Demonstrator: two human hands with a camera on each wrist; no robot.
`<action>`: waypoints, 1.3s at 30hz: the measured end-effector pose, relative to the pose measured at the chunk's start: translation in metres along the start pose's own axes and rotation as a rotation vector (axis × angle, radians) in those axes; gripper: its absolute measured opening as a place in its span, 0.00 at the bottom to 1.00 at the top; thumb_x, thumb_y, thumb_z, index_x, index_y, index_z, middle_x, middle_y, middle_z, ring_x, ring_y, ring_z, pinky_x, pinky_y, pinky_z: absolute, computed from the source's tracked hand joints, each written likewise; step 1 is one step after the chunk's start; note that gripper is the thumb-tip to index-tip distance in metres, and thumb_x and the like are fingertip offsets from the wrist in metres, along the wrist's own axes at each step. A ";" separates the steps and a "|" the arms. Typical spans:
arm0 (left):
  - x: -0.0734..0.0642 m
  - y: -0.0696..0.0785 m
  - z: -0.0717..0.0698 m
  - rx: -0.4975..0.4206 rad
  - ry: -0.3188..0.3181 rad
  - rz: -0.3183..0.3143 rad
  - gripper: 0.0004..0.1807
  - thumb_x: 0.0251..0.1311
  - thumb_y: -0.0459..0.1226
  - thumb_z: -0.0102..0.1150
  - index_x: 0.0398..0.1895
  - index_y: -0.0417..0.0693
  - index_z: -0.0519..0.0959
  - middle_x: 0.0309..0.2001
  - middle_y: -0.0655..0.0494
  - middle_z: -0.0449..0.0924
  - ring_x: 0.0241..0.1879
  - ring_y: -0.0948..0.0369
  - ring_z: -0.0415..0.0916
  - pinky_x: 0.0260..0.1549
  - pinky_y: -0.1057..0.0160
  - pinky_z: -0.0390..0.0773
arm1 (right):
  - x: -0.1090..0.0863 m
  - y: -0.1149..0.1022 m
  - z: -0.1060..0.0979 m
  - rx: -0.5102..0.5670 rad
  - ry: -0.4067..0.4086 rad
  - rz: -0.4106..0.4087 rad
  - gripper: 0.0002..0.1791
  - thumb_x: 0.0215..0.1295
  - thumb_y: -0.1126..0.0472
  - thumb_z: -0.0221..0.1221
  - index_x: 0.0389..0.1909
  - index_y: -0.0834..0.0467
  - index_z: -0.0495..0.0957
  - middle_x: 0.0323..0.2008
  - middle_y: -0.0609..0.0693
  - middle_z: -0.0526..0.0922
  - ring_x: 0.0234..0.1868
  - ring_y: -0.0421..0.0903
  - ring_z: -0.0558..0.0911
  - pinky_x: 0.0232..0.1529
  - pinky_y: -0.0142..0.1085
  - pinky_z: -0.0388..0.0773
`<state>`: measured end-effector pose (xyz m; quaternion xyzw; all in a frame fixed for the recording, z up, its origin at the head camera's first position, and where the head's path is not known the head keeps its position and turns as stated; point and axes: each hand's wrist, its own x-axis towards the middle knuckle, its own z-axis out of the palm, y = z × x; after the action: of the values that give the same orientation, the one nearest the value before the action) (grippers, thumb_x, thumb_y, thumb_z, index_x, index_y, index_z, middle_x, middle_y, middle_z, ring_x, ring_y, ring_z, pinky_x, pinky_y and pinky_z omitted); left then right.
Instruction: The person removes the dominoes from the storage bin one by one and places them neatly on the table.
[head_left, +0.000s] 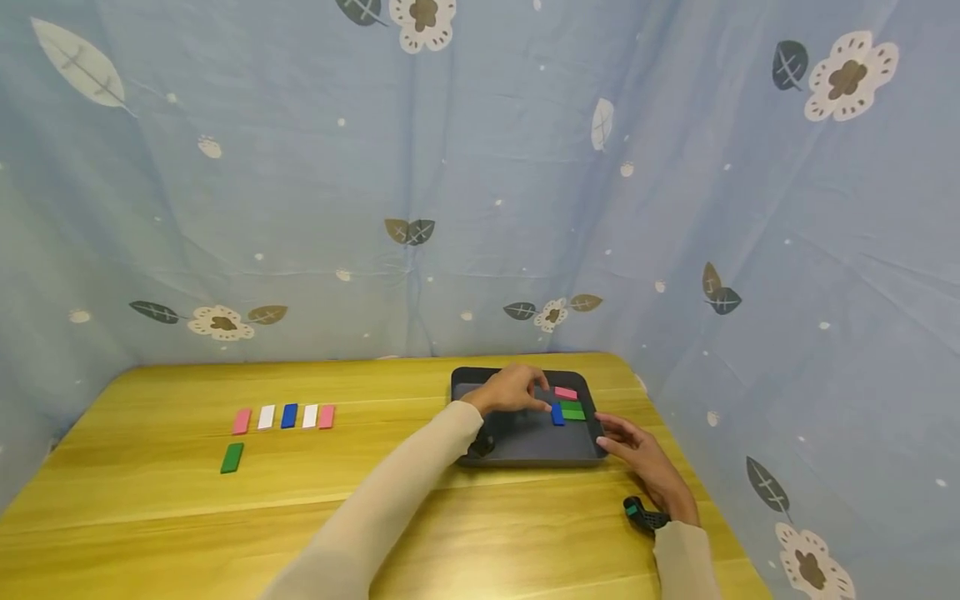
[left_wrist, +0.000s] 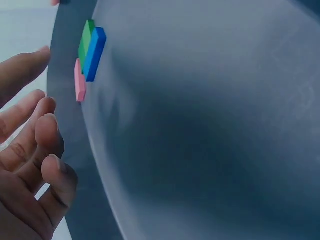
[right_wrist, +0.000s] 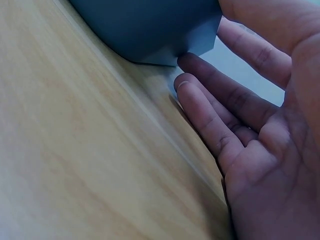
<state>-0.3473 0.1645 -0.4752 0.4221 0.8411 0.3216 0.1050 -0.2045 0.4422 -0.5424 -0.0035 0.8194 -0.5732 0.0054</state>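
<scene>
A dark grey tray (head_left: 525, 450) stands on the wooden table. Over it reaches my left hand (head_left: 512, 389), thumb and fingers spread apart with nothing between them. Just beyond its fingertips, a blue block (head_left: 558, 415) lies against two green blocks (head_left: 572, 410), with a pink block (head_left: 566, 392) behind them. The left wrist view shows the blue block (left_wrist: 95, 54) beside the green, all near the tray wall. My right hand (head_left: 637, 454) rests at the tray's right side. In the right wrist view its loosely extended fingers (right_wrist: 205, 112) meet the outer wall near the corner.
On the left of the table (head_left: 150, 500) several blocks stand in a row: pink (head_left: 242, 421), white (head_left: 266, 417), blue (head_left: 289, 416), white (head_left: 311, 416) and pink (head_left: 326, 417). One green block (head_left: 232, 457) lies in front. A patterned blue curtain (head_left: 465, 167) hangs behind and at the right.
</scene>
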 end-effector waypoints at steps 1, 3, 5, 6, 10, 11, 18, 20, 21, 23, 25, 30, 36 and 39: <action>0.001 0.001 0.002 0.010 -0.007 -0.008 0.20 0.63 0.43 0.73 0.54 0.44 0.83 0.28 0.59 0.79 0.26 0.63 0.76 0.30 0.65 0.75 | 0.000 0.000 0.000 0.003 0.000 0.000 0.32 0.71 0.50 0.66 0.73 0.49 0.71 0.71 0.54 0.70 0.62 0.51 0.73 0.57 0.32 0.73; 0.002 0.002 0.006 0.039 -0.025 -0.024 0.20 0.64 0.45 0.72 0.54 0.46 0.83 0.28 0.61 0.79 0.27 0.64 0.76 0.30 0.65 0.75 | 0.000 0.001 -0.001 0.004 -0.003 0.003 0.31 0.71 0.50 0.65 0.73 0.49 0.71 0.71 0.55 0.70 0.63 0.52 0.73 0.57 0.32 0.73; 0.002 0.003 0.011 0.062 -0.043 -0.047 0.21 0.63 0.46 0.72 0.55 0.48 0.83 0.29 0.63 0.78 0.28 0.65 0.76 0.30 0.65 0.75 | 0.000 0.001 -0.002 0.004 -0.008 0.010 0.31 0.72 0.51 0.65 0.73 0.49 0.71 0.71 0.54 0.70 0.63 0.52 0.72 0.57 0.32 0.73; 0.003 0.004 0.013 0.072 -0.051 -0.056 0.21 0.63 0.47 0.73 0.55 0.48 0.83 0.29 0.63 0.78 0.28 0.66 0.76 0.31 0.65 0.76 | -0.001 0.001 -0.003 0.005 -0.011 0.014 0.31 0.72 0.51 0.65 0.73 0.49 0.71 0.71 0.54 0.69 0.63 0.52 0.72 0.57 0.32 0.73; 0.006 0.006 0.020 0.083 -0.073 -0.093 0.24 0.61 0.48 0.74 0.56 0.48 0.82 0.32 0.62 0.80 0.29 0.66 0.77 0.32 0.65 0.77 | 0.000 0.002 -0.006 0.015 -0.013 0.022 0.31 0.71 0.50 0.66 0.73 0.49 0.71 0.71 0.53 0.69 0.64 0.53 0.71 0.58 0.31 0.73; 0.007 0.007 0.022 0.088 -0.076 -0.099 0.25 0.60 0.49 0.75 0.56 0.48 0.81 0.34 0.61 0.80 0.30 0.65 0.77 0.34 0.64 0.78 | 0.000 0.002 -0.007 0.015 -0.015 0.021 0.31 0.71 0.50 0.66 0.73 0.48 0.71 0.71 0.53 0.69 0.64 0.53 0.71 0.58 0.32 0.73; 0.010 0.007 0.034 0.156 -0.102 -0.173 0.30 0.58 0.55 0.75 0.57 0.51 0.78 0.44 0.58 0.81 0.43 0.61 0.80 0.46 0.59 0.80 | -0.003 0.002 -0.011 0.017 -0.036 0.016 0.32 0.71 0.50 0.66 0.73 0.48 0.71 0.71 0.52 0.70 0.63 0.53 0.72 0.58 0.34 0.73; 0.011 0.008 0.037 0.174 -0.098 -0.190 0.30 0.57 0.57 0.74 0.56 0.52 0.78 0.46 0.58 0.80 0.46 0.59 0.80 0.48 0.59 0.79 | -0.003 0.002 -0.012 0.021 -0.037 0.015 0.32 0.70 0.50 0.66 0.73 0.48 0.71 0.70 0.52 0.70 0.63 0.54 0.72 0.58 0.34 0.73; 0.012 0.008 0.038 0.176 -0.094 -0.197 0.30 0.57 0.57 0.74 0.55 0.52 0.78 0.46 0.58 0.80 0.47 0.59 0.80 0.48 0.58 0.79 | -0.003 0.002 -0.013 0.022 -0.036 0.015 0.32 0.70 0.49 0.66 0.73 0.48 0.72 0.70 0.52 0.71 0.63 0.54 0.72 0.58 0.34 0.73; 0.013 0.009 0.041 0.176 -0.084 -0.205 0.30 0.56 0.58 0.75 0.54 0.53 0.77 0.45 0.58 0.79 0.46 0.59 0.80 0.47 0.58 0.79 | -0.002 0.003 -0.014 0.024 -0.036 0.016 0.32 0.70 0.49 0.66 0.73 0.48 0.72 0.70 0.52 0.71 0.64 0.54 0.72 0.58 0.33 0.73; 0.014 0.010 0.041 0.171 -0.079 -0.203 0.30 0.56 0.58 0.75 0.54 0.52 0.77 0.44 0.59 0.79 0.43 0.60 0.79 0.45 0.59 0.79 | -0.002 0.002 -0.013 0.026 -0.033 0.020 0.32 0.70 0.49 0.66 0.73 0.48 0.72 0.70 0.52 0.71 0.64 0.53 0.72 0.58 0.34 0.73; 0.015 0.008 0.040 0.172 -0.063 -0.171 0.28 0.57 0.55 0.75 0.54 0.51 0.79 0.41 0.61 0.80 0.38 0.63 0.78 0.42 0.61 0.79 | 0.000 0.000 -0.009 0.031 -0.023 0.031 0.31 0.70 0.50 0.66 0.72 0.48 0.72 0.70 0.52 0.71 0.63 0.53 0.72 0.59 0.34 0.73; 0.015 0.000 0.038 0.128 -0.036 -0.105 0.27 0.57 0.49 0.77 0.55 0.47 0.82 0.40 0.60 0.83 0.37 0.63 0.79 0.42 0.63 0.79 | -0.002 0.000 -0.006 0.019 -0.013 0.027 0.30 0.72 0.51 0.65 0.73 0.48 0.72 0.70 0.52 0.71 0.63 0.53 0.73 0.59 0.32 0.73; 0.015 -0.003 0.035 0.075 -0.044 -0.096 0.25 0.57 0.47 0.78 0.54 0.46 0.83 0.35 0.60 0.81 0.32 0.64 0.78 0.36 0.65 0.78 | 0.000 0.002 -0.006 0.023 -0.016 0.026 0.31 0.72 0.51 0.65 0.73 0.48 0.71 0.70 0.53 0.71 0.63 0.53 0.72 0.58 0.33 0.73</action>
<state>-0.3425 0.1904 -0.5029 0.3917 0.8693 0.2752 0.1229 -0.2050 0.4487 -0.5423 0.0024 0.8127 -0.5823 0.0195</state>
